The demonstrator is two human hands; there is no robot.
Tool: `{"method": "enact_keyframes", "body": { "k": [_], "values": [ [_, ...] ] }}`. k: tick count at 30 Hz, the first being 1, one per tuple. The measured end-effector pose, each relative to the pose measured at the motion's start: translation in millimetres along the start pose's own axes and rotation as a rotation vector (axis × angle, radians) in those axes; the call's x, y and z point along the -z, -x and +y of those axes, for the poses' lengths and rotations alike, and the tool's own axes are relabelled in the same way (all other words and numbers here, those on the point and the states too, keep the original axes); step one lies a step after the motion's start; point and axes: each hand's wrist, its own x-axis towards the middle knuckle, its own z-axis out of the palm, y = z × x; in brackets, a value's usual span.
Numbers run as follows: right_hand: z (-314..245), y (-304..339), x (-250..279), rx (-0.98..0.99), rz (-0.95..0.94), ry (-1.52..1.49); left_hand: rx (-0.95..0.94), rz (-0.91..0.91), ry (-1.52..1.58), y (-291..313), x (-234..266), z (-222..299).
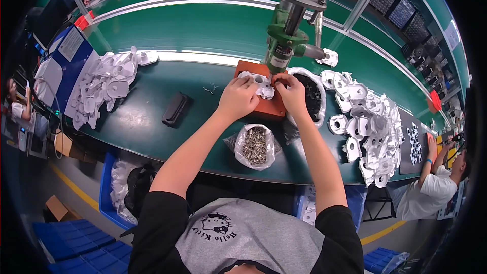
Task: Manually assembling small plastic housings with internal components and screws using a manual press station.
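Observation:
A white plastic part (265,90) lies on the orange-red base of a green press (280,50), under its upright column. My left hand (238,96) grips the part's left side, fingers bent over its edge. At the part's right side is my right hand (290,91), its thumb and fingers pinched together; whatever they hold is too small to make out. Just below the base stands a clear bag of metal pins or screws (255,147). Close to my right hand sits a white bag of black small parts (313,96).
White plastic parts are heaped at the right (373,122) and at the left (106,83) beside a blue box (71,56). A dark case (176,108) lies left of my left arm. Beyond the table runs a green conveyor belt (177,30). At far right sits another person (431,187).

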Motion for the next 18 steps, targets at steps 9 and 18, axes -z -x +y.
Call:
{"method": "enact_keyframes", "body": {
  "k": [9,18],
  "values": [
    [-1.3,1.0,-8.5,0.078,0.041,0.163,-0.004,0.001,0.013,-1.7,0.7,0.0],
    [-11.8,15.7,-0.6,0.463,-0.06,0.507,-0.006,-0.001,-0.007,0.3,-1.1,-0.7]
  ]
}}
